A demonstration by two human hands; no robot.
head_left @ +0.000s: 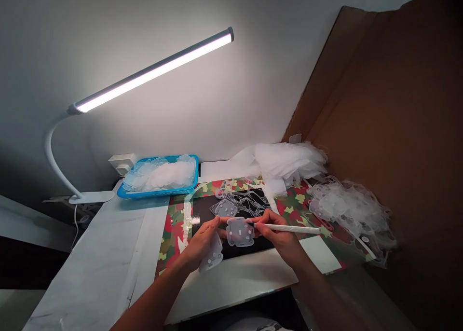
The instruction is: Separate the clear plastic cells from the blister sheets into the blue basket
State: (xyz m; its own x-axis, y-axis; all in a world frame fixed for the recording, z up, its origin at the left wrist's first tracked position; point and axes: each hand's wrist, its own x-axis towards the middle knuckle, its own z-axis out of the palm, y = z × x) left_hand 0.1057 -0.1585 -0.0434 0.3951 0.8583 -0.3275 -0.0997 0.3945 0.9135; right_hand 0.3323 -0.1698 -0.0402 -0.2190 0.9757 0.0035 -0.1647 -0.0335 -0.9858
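Between my two hands is a thin translucent plastic piece [240, 232] with scalloped edges and small holes. My left hand [202, 241] grips its left side, and a second such piece [212, 254] hangs below that palm. In my right hand [277, 229] is a slim white pen-like tool [292, 228], its dark tip at the upper right edge of the held piece. Some of the right fingers are hidden behind the piece. Just beyond my hands, another translucent piece [226, 208] lies on a black mat [206, 205], beside tangled clear cut-out scraps [253, 200].
A blue basket [157, 193] of translucent pieces stands at the back left. White sheets [285, 162] are heaped at the back, with a scrap pile [350, 205] on the right. A lit lamp [155, 73] reaches overhead. Brown cardboard [390, 104] walls the right side.
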